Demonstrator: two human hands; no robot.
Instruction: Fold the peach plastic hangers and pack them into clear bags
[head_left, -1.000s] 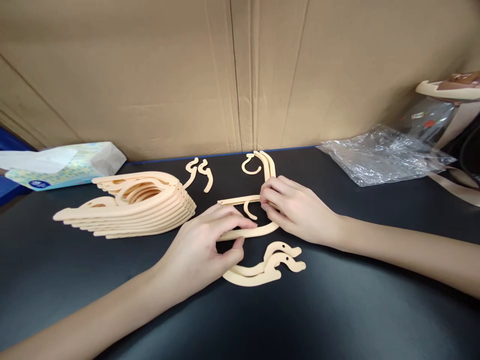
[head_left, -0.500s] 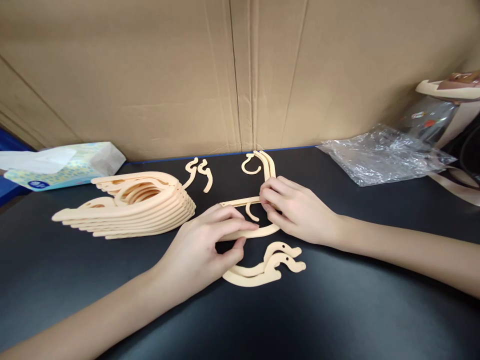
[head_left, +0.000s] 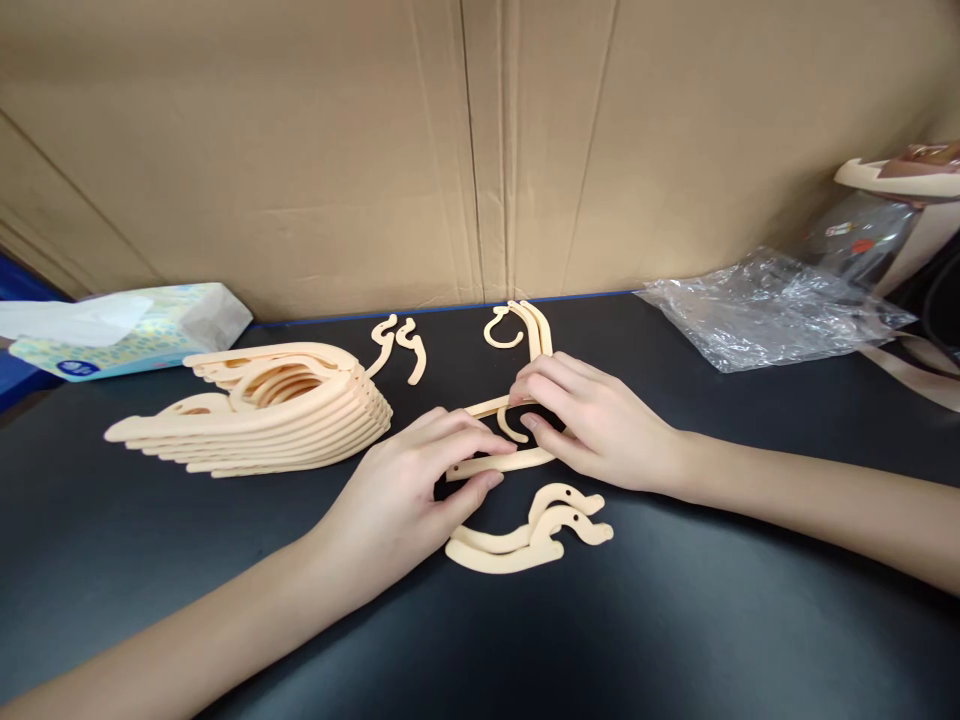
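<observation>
A cream plastic folding hanger (head_left: 499, 464) lies between my hands, its hook curling inside the two arms. My left hand (head_left: 409, 475) has thumb and index finger on either side of the near arm's left part. On the right end my right hand (head_left: 600, 415) is closed, fingertips on the far arm; its palm hides the joint there. Just in front, two loose curved hanger arms (head_left: 495, 562) overlap on the table. Behind the right hand stand out a loose hook (head_left: 493, 338) and two long slim pieces (head_left: 541, 335), partly covered by the fingers.
A fanned stack of folded cream hangers (head_left: 292, 432) sits at left, with two small hook pieces (head_left: 415, 355) behind it. A tissue pack (head_left: 172, 325) lies at back left. Crumpled clear plastic (head_left: 765, 315) is at back right. A cardboard wall (head_left: 337, 150) rises behind the black table (head_left: 675, 620).
My right hand has shifted slightly left, its thumb now apart from the fingertips. The hanger has shifted a little, and more of the near arm's left end shows beneath my left hand.
</observation>
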